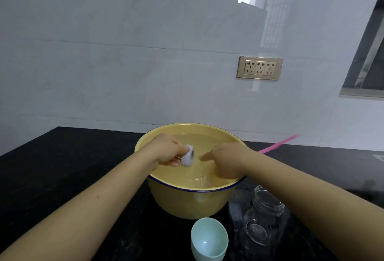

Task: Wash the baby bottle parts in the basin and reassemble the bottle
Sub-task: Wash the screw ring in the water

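A yellow enamel basin (pixel 187 202) with a blue rim holds water on the black counter. My left hand (pixel 166 150) grips a white screw ring (pixel 187 155) of the bottle just above the water, its opening facing right. My right hand (pixel 226 160) hovers over the water at the basin's right side, fingers loosely spread and pointing at the ring, holding nothing that I can see. The clear glass bottle body (pixel 264 217) lies on its side on the counter, right of the basin. A mint green cap (pixel 208 239) sits mouth-up in front of the basin.
A pink handle (pixel 278 143) sticks out behind my right wrist, leaning toward the tiled wall. A triple wall socket (pixel 259 68) is set in the wall above the counter. A window frame (pixel 367 59) is at the far right.
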The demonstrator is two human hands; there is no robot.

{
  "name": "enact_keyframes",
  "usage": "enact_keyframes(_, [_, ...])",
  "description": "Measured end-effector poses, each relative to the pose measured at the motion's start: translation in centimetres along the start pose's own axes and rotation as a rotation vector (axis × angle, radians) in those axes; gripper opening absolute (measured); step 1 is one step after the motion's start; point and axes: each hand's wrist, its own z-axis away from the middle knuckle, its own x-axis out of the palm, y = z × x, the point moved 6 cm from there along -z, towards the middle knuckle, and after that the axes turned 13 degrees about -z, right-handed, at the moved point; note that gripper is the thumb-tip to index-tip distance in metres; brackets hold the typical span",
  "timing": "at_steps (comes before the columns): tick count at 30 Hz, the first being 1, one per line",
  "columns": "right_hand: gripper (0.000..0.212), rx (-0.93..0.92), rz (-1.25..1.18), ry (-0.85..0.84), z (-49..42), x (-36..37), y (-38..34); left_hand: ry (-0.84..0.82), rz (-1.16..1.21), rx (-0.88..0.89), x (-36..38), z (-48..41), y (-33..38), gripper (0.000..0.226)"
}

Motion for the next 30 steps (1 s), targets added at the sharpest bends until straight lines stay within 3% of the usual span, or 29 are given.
enact_keyframes(4, [0.044, 0.044, -0.285, 0.381, 0.3, -2.6, 1.1, -0.027, 0.174, -0.042, -0.1, -0.1, -0.3, 0.01])
enact_keyframes(8, [0.048, -0.096, -0.394, 0.62, 0.8, -4.6, 0.1, -0.057, 0.394, -0.047, 0.0, 0.2, -0.2, 0.012])
enact_keyframes(13, [0.053, -0.303, -0.401, 0.624, 1.1, -4.5, -2.4, -0.102, 0.562, 0.024, -0.3, 0.8, 0.4, 0.006])
enact_keyframes(20, [0.04, -0.419, -0.613, 0.596, 0.2, -4.7, -2.9, -0.08, 0.51, 0.19, -0.7, 1.4, 1.2, 0.015])
enact_keyframes(27, [0.035, -0.288, -0.703, 0.618, -0.9, -6.2, -1.3, -0.005, 0.451, 0.268, -1.1, 1.8, 1.5, 0.021])
enact_keyframes(30, [0.036, -0.274, -0.756, 0.634, -0.5, -6.7, -1.2, -0.013, 0.479, 0.302, -1.2, 1.9, 1.6, 0.014])
